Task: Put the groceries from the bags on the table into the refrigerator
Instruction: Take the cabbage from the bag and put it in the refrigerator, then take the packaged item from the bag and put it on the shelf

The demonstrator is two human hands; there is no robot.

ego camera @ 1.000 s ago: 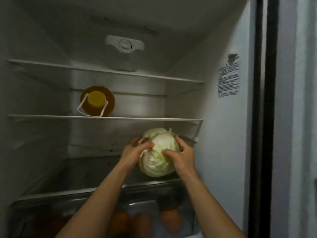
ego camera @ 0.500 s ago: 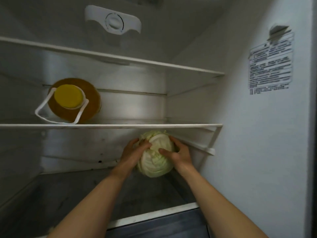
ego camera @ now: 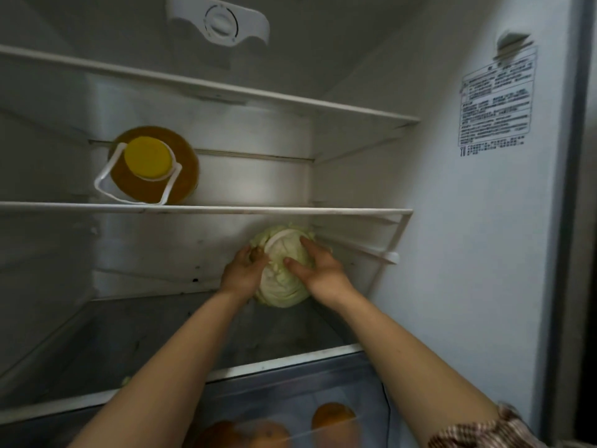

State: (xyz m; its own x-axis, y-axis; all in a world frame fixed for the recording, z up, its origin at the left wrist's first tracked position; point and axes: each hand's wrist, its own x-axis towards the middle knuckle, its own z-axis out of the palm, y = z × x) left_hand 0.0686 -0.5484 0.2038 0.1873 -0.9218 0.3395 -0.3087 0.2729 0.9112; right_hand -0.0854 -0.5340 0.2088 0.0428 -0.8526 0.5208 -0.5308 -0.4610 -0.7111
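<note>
A pale green cabbage (ego camera: 282,282) is deep inside the open refrigerator, at the back right of the lower glass shelf (ego camera: 155,337), just under the middle shelf. My left hand (ego camera: 244,274) grips its left side and my right hand (ego camera: 318,273) lies over its top and right side, fingers spread on the leaves. Whether the cabbage rests on the shelf or hangs just above it, I cannot tell.
An amber oil jug (ego camera: 151,166) with a yellow cap and white handle lies on the middle shelf (ego camera: 258,210) at the left. Above it is another shelf (ego camera: 226,88). Oranges (ego camera: 334,418) show in the drawer below. The refrigerator's right wall (ego camera: 452,253) is close beside the cabbage.
Both hands have carried the cabbage farther back and down under the middle shelf. The view has moved closer into the refrigerator.
</note>
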